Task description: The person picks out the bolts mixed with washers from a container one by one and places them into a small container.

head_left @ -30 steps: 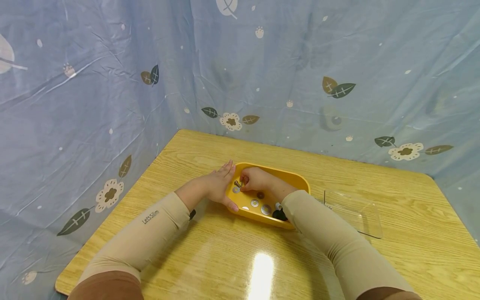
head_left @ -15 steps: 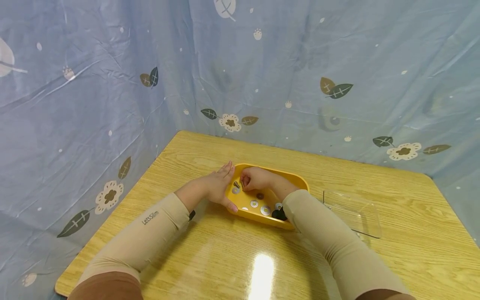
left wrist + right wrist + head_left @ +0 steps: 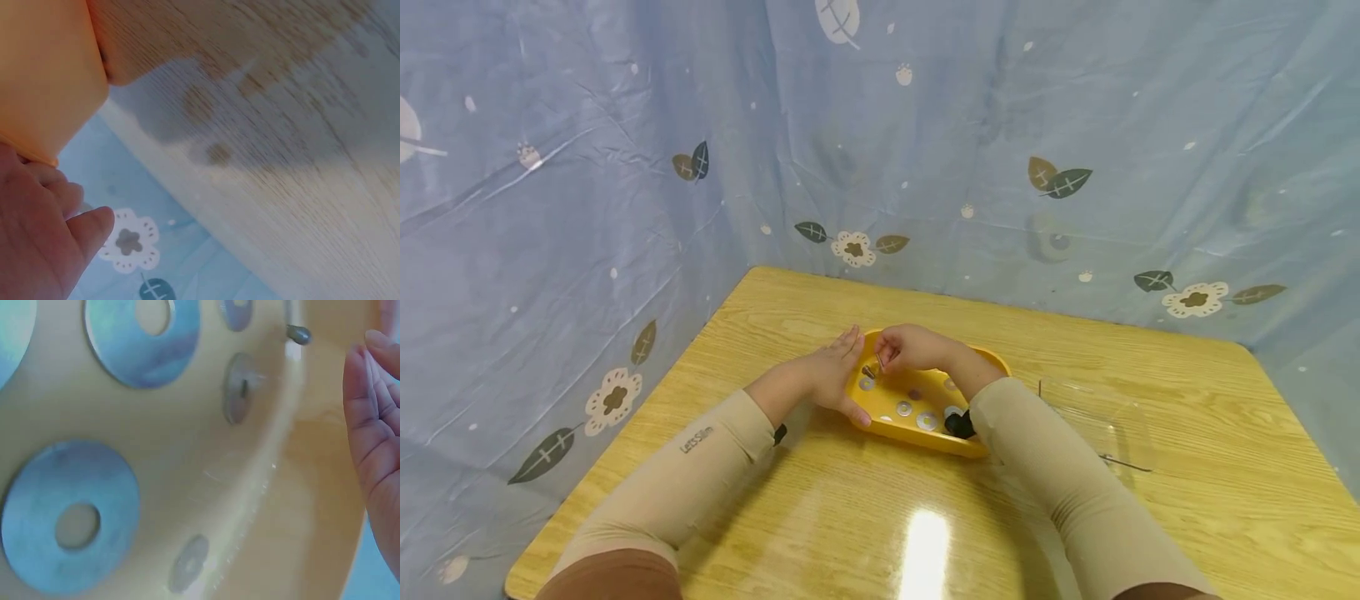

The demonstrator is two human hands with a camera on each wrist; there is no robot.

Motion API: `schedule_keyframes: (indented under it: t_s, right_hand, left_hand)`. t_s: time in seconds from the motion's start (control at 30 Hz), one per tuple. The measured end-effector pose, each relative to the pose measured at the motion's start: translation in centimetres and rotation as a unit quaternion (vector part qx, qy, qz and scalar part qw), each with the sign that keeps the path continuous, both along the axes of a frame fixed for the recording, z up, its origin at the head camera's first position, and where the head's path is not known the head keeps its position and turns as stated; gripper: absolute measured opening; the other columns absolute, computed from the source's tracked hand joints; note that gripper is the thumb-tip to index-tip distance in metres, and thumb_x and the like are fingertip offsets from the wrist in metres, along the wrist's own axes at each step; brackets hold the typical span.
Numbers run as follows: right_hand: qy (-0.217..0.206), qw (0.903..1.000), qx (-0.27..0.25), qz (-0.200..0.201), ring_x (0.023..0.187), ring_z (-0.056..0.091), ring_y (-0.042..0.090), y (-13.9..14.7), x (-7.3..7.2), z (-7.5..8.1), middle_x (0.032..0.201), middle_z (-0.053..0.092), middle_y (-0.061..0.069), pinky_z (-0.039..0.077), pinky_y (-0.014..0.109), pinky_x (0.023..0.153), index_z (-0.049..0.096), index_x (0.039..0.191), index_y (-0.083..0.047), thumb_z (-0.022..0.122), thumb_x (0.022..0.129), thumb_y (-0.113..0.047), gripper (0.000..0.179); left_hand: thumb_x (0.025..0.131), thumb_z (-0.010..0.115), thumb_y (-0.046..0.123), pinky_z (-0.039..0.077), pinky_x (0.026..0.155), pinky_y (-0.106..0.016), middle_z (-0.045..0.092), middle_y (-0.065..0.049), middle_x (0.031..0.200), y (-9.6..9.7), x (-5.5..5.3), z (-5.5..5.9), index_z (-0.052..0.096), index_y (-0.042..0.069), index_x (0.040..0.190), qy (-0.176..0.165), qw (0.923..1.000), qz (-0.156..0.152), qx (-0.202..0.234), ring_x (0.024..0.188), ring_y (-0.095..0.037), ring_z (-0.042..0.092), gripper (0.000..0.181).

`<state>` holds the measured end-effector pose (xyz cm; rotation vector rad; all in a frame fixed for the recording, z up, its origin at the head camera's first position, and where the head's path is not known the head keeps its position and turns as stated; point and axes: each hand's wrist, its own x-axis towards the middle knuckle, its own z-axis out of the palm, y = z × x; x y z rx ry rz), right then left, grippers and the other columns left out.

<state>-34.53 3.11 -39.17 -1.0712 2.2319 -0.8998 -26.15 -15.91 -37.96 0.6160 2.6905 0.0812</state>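
Observation:
My right hand [image 3: 908, 348] is inside the yellow bin [image 3: 917, 435] at its far left, pinching a thin metal screw [image 3: 880, 362] between thumb and fingertips. Another screw [image 3: 868, 371] lies on the bin floor just left of it. Flat metal washers [image 3: 927, 421] of several sizes are spread over the bin floor; a large washer [image 3: 70, 517] shows up close in the right wrist view. Against the bin's left end rests my left hand [image 3: 833, 371], its fingers straight along the rim and its thumb at the near corner. In the left wrist view, the left hand [image 3: 44, 231] touches the rim.
A clear plastic tray [image 3: 1097, 417] stands right of the bin, with a thin metal rod [image 3: 1126, 462] by its near edge. A black object [image 3: 958, 424] lies in the bin near the right sleeve. A blue curtain [image 3: 925, 167] borders the wooden table [image 3: 820, 517].
The right hand has risen slightly toward the bin's far rim with the screw, which now shows more clearly between the fingertips. My left hand stays at the bin's end.

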Motion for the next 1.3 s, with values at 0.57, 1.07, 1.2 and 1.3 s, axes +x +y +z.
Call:
schedule_keyframes:
  t_s: [0.57,1.07,1.2,1.3]
  right_hand:
    - [-0.021,0.9988,-0.032,-0.030,0.079,0.059,0.019,4.3,1.6,4.3,0.088,0.061,0.007,0.051,0.029,0.075,0.056,0.108,-0.004,0.066,0.083,-0.005,0.028]
    - [-0.026,0.9959,-0.074,-0.046,0.084,0.058,0.022,10.8,2.8,6.6,0.091,0.058,0.012,0.051,0.032,0.076,0.053,0.110,0.001,0.063,0.084,-0.003,0.028]
    - [-0.025,0.9951,-0.079,-0.054,0.085,0.058,0.026,12.8,3.2,6.7,0.092,0.058,0.012,0.051,0.032,0.075,0.052,0.110,0.001,0.062,0.085,-0.003,0.027]
    - [-0.021,0.9946,-0.080,-0.063,0.086,0.057,0.028,14.6,3.6,6.7,0.093,0.057,0.014,0.051,0.032,0.075,0.052,0.111,0.001,0.062,0.086,-0.005,0.028]
  left_hand:
    - [0.046,0.050,0.088,0.011,0.110,-0.046,-0.022,-0.013,0.148,0.0,0.1,-0.1,-0.010,0.003,0.145,-0.001,0.9999,0.007,0.015,0.139,-0.027,-0.008,0.143]
    - [0.049,0.049,0.087,0.013,0.110,-0.047,-0.022,-0.013,0.148,-0.1,0.2,0.0,-0.010,0.002,0.144,0.003,1.0000,-0.004,0.008,0.139,-0.027,-0.008,0.141]
    - [0.049,0.051,0.087,0.013,0.110,-0.047,-0.021,-0.013,0.148,0.0,0.3,0.1,-0.009,0.002,0.144,0.005,0.9999,-0.004,0.012,0.139,-0.027,-0.007,0.141]
    - [0.049,0.050,0.087,0.013,0.110,-0.046,-0.021,-0.013,0.148,0.0,0.3,0.1,-0.009,0.002,0.144,0.008,0.9999,-0.003,0.013,0.139,-0.026,-0.008,0.141]
